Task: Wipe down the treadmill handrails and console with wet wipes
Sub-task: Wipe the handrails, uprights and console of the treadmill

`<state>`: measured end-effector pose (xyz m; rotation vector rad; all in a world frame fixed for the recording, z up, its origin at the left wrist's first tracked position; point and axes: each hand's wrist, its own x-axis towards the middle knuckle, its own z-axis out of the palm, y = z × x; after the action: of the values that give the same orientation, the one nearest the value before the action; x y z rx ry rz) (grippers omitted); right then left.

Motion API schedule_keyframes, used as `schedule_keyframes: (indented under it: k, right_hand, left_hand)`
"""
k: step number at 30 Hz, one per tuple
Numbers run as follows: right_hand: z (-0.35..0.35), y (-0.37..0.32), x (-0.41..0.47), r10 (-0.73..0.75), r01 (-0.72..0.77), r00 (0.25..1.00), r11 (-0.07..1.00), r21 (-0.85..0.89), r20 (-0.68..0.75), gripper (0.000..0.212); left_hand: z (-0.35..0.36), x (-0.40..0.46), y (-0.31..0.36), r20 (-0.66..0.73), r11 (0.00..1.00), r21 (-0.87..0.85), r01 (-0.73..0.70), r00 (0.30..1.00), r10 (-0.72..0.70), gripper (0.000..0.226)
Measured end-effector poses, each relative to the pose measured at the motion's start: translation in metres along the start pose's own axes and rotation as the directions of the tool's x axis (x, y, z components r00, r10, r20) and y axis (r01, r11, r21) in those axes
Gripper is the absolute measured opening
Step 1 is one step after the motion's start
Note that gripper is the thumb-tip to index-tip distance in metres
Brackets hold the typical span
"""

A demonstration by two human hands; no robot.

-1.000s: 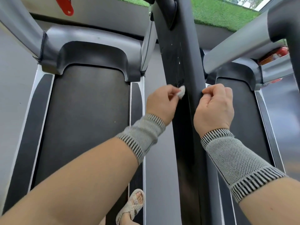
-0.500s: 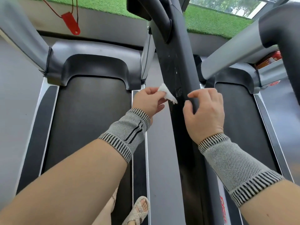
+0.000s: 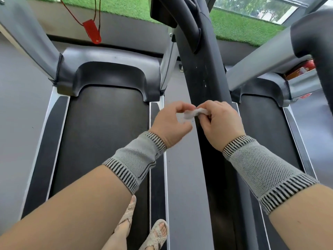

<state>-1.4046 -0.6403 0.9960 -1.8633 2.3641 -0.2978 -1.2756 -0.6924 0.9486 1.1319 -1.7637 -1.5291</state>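
Fingers of your left hand (image 3: 171, 123) pinch one end of the small crumpled white wet wipe (image 3: 193, 113); your right hand (image 3: 222, 121) pinches the other. Refold it to a clean face, then press onto the black padded handrail (image 3: 205, 76) just beyond.

Head camera looks steeply down, close above hands.

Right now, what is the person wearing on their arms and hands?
Bare hands, no gloves. Each wrist carries a grey knit mesh support sleeve with black-and-white striped cuffs at both ends: left wrist sleeve, right wrist sleeve. The forearms are otherwise uncovered. No rings or watch show.
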Motion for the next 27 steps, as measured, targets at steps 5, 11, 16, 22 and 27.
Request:
schedule_keyframes:
  k: [5,11,16,22,27]
  right_hand:
    - [-0.005,0.003,0.002,0.082,-0.079,0.996,0.993,0.084,-0.038,0.007]
    - [-0.009,0.021,0.001,0.133,-0.099,0.964,0.984,0.151,-0.231,0.006]
    - [-0.005,0.032,0.012,0.202,-0.14,0.926,0.968,0.207,-0.319,0.012]
    - [0.007,0.034,0.022,0.245,-0.161,0.913,0.951,0.264,-0.327,0.013]
    - [0.015,0.035,0.025,0.266,-0.165,0.898,0.943,0.29,-0.352,0.014]
  left_hand:
    - [0.015,0.003,-0.007,-0.043,0.986,0.105,-0.131,0.99,0.136,0.012]
    - [0.044,0.009,-0.03,-0.216,0.998,0.064,0.006,0.976,0.008,0.01]
    - [0.075,0.008,-0.035,-0.26,0.998,0.035,0.046,0.965,-0.036,0.012]
    - [0.096,0.013,-0.036,-0.307,0.986,0.151,-0.071,0.945,0.115,0.013]
    - [0.078,0.065,-0.023,-0.292,0.981,0.193,0.02,0.956,0.038,0.018]
